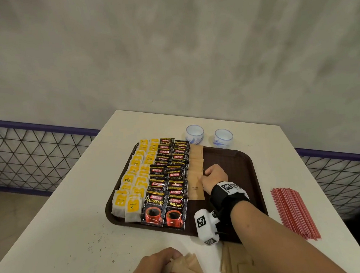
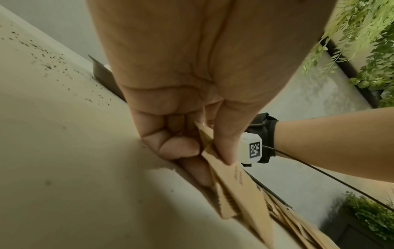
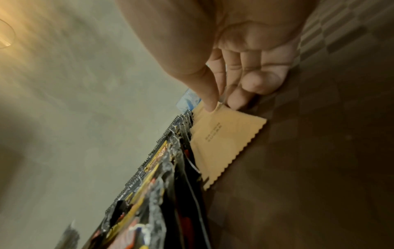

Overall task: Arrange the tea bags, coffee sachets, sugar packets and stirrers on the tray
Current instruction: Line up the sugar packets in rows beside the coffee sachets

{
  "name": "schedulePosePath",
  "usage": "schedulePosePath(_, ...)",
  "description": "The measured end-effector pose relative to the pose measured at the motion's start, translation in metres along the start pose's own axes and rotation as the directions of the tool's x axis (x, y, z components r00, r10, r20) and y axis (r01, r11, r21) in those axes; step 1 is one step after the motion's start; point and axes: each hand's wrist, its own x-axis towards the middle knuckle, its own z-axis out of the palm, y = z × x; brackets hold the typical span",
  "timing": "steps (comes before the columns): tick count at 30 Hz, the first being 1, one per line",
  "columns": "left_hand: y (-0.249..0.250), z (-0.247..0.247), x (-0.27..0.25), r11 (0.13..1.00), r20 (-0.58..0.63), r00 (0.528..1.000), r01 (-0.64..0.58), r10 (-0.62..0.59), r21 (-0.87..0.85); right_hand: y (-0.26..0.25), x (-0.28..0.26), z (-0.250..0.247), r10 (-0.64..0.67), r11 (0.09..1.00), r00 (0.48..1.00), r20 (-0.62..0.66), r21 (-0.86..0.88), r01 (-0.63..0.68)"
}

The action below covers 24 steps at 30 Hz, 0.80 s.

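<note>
A brown tray (image 1: 231, 158) holds two columns of yellow tea bags (image 1: 135, 182), two columns of black coffee sachets (image 1: 169, 179) and one column of brown sugar packets (image 1: 195, 169). My right hand (image 1: 207, 175) is over that column and pinches the top edge of one sugar packet (image 3: 224, 139) between thumb and fingers (image 3: 221, 104), beside the coffee sachets (image 3: 162, 193). At the near table edge my left hand (image 1: 162, 263) grips a small bunch of sugar packets (image 2: 241, 193), thumb on top (image 2: 204, 148). A bundle of red stirrers (image 1: 295, 212) lies on the table right of the tray.
Two white-and-blue cups (image 1: 195, 133) (image 1: 223, 137) stand behind the tray. More loose sugar packets (image 1: 237, 264) lie at the table's near edge. The white table (image 1: 74, 229) has dark specks at the front left. A mesh railing (image 1: 26, 151) runs behind.
</note>
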Motion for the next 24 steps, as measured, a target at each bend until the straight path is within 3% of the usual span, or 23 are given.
schedulePosePath(17, 0.0018, -0.0006, 0.0006, 1.0, 0.017, 1.0, -0.003, 0.003, 0.019, -0.0045, 0.0045, -0.0005, 0.055, 0.998, 0.998, 0.033, -0.014, -0.055)
schedulePosePath(24, 0.0007, 0.0006, -0.0002, 1.0, 0.006, 1.0, 0.02, -0.02, -0.019, 0.0005, 0.0088, 0.0005, 0.061, 0.997, 0.998, -0.016, 0.047, -0.061)
